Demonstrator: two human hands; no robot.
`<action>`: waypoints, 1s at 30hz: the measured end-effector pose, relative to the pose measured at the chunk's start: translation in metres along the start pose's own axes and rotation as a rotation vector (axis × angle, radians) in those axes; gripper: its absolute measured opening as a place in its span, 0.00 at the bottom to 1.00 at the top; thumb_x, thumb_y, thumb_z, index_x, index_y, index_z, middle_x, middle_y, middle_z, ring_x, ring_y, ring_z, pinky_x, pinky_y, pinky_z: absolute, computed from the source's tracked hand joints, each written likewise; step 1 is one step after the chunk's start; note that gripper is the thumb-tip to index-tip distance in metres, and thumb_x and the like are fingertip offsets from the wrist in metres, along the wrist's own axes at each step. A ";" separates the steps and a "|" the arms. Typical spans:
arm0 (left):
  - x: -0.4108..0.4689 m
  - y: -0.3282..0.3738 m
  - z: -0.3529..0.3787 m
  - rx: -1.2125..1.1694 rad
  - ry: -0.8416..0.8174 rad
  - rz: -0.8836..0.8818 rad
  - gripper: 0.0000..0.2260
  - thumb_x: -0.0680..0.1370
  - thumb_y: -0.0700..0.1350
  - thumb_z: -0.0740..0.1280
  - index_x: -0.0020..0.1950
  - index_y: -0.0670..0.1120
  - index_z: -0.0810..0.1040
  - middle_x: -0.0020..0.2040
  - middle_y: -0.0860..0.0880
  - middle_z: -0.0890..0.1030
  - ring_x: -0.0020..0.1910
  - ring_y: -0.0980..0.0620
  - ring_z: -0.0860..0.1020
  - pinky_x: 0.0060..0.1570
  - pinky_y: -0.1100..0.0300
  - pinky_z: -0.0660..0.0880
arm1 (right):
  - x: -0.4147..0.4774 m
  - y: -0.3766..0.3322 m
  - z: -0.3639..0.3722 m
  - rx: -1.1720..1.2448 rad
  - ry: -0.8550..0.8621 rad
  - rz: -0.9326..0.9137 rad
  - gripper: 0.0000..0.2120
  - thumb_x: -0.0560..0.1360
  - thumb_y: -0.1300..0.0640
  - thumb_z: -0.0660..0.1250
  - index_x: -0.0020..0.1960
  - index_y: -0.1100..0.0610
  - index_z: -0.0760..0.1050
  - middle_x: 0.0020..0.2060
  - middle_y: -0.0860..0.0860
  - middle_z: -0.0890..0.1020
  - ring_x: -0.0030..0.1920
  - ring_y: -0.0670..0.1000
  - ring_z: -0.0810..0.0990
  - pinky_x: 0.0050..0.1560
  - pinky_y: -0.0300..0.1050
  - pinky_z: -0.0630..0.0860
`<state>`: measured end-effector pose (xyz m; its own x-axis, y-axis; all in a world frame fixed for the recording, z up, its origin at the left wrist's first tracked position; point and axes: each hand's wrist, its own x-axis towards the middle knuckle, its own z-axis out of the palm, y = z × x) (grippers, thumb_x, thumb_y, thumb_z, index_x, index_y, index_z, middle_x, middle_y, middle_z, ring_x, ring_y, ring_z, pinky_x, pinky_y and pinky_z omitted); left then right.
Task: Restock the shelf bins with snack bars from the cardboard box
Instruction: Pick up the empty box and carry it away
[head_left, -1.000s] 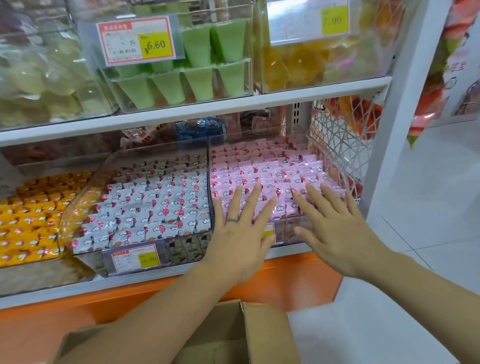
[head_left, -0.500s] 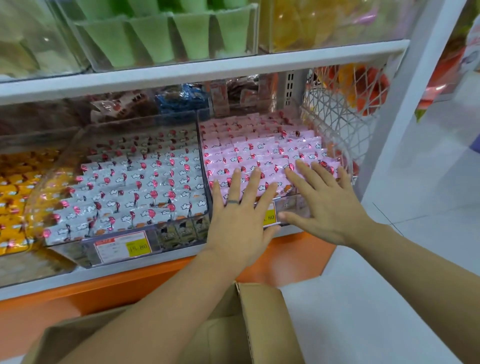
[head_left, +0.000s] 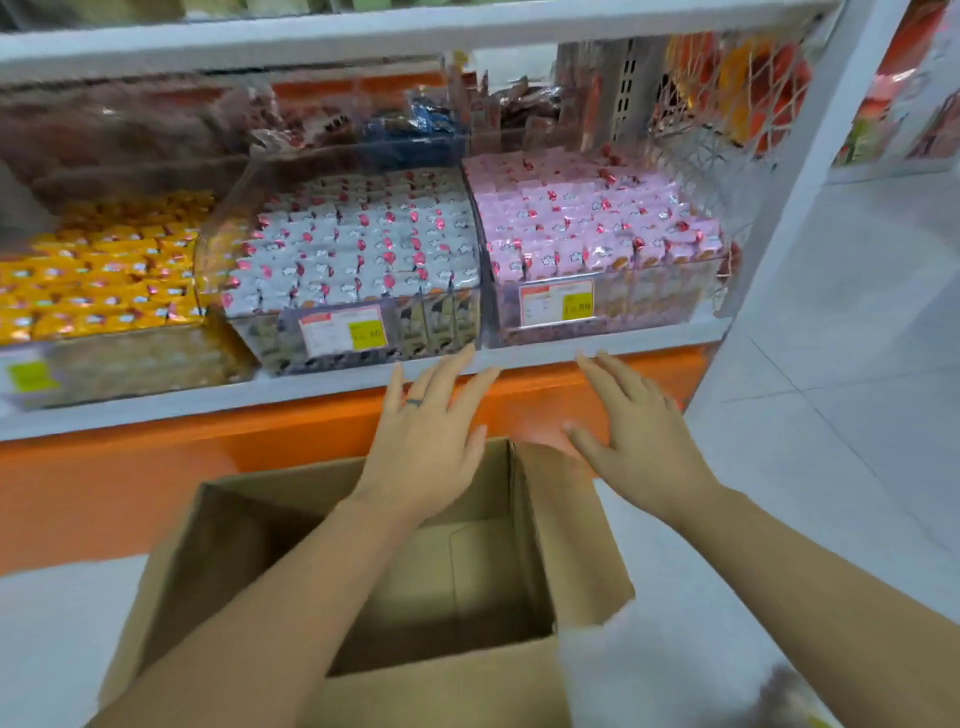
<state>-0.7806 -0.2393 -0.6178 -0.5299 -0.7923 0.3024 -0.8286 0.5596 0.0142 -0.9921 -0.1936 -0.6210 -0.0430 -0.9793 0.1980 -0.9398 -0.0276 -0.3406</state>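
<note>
One cardboard box (head_left: 223, 545), two hands (left hand (head_left: 426, 447), right hand (head_left: 641, 449)), one ring (head_left: 414, 401), three front bins (yellow bin (head_left: 130, 358), white bin (head_left: 431, 325), pink bin (head_left: 649, 301)) and, through the blur, seemingly three price labels (head_left: 343, 330).

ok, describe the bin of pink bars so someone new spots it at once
Look at the white shelf above the orange base panel. Three clear bins sit in a row on it; take the rightmost one, the pink-bar bin, by the white mesh side. Its neighbours hold silver-white bars and yellow ones.
</note>
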 end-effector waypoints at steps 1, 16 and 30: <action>-0.017 -0.005 0.000 -0.012 -0.040 -0.048 0.25 0.78 0.49 0.64 0.74 0.52 0.64 0.74 0.48 0.64 0.71 0.46 0.67 0.71 0.41 0.53 | -0.009 -0.007 0.008 0.020 -0.065 0.004 0.31 0.77 0.41 0.58 0.76 0.48 0.54 0.75 0.52 0.60 0.72 0.57 0.61 0.68 0.57 0.62; -0.169 -0.040 0.024 -0.095 -0.741 -0.145 0.26 0.77 0.65 0.58 0.72 0.54 0.66 0.70 0.52 0.69 0.66 0.51 0.70 0.69 0.51 0.61 | -0.102 -0.050 0.090 -0.139 -0.742 -0.142 0.11 0.74 0.47 0.65 0.53 0.48 0.80 0.50 0.44 0.81 0.57 0.50 0.74 0.55 0.45 0.69; -0.154 0.036 0.070 -0.341 -0.568 -0.248 0.20 0.76 0.63 0.62 0.65 0.58 0.72 0.63 0.59 0.75 0.59 0.55 0.75 0.53 0.58 0.71 | -0.137 0.041 0.055 -0.205 -0.425 0.218 0.15 0.77 0.48 0.64 0.63 0.43 0.72 0.59 0.43 0.77 0.65 0.50 0.68 0.72 0.56 0.53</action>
<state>-0.7412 -0.1140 -0.7303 -0.4217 -0.8588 -0.2910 -0.8836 0.3171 0.3446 -1.0061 -0.0719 -0.7122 -0.1437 -0.9540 -0.2630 -0.9732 0.1844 -0.1373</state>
